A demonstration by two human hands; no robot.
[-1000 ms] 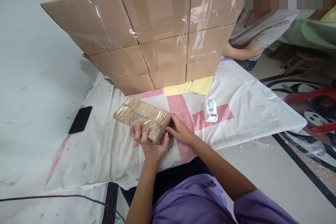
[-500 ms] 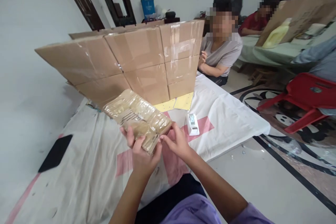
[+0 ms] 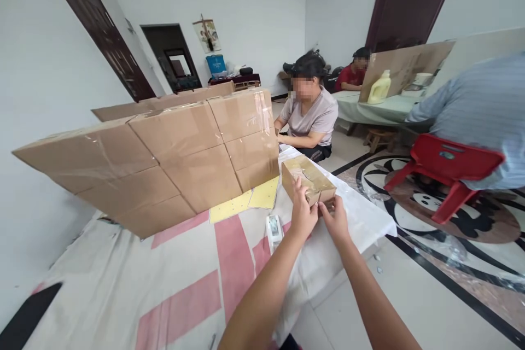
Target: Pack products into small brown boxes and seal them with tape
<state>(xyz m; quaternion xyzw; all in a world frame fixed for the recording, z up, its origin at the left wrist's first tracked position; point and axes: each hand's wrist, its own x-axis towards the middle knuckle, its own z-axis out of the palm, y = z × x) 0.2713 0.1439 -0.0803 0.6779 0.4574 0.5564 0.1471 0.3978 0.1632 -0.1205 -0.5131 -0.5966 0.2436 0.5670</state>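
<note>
Head view: left hand [image 3: 302, 212] and right hand [image 3: 335, 220] are clasping near end of taped cardboard parcel [image 3: 308, 178]; prob. light, stiff, slick w/ tape, so hold corners.

A small, flat cardboard parcel [image 3: 308, 176], brown and wrapped all over in glossy clear tape, is held raised right of the scene's middle, above the right edge of the table [image 3: 365, 219]. Its creased top face is turned upward, and its length runs from far left to near right. Its near end is gripped by the left hand [image 3: 302, 212] and the right hand [image 3: 336, 217].
</note>
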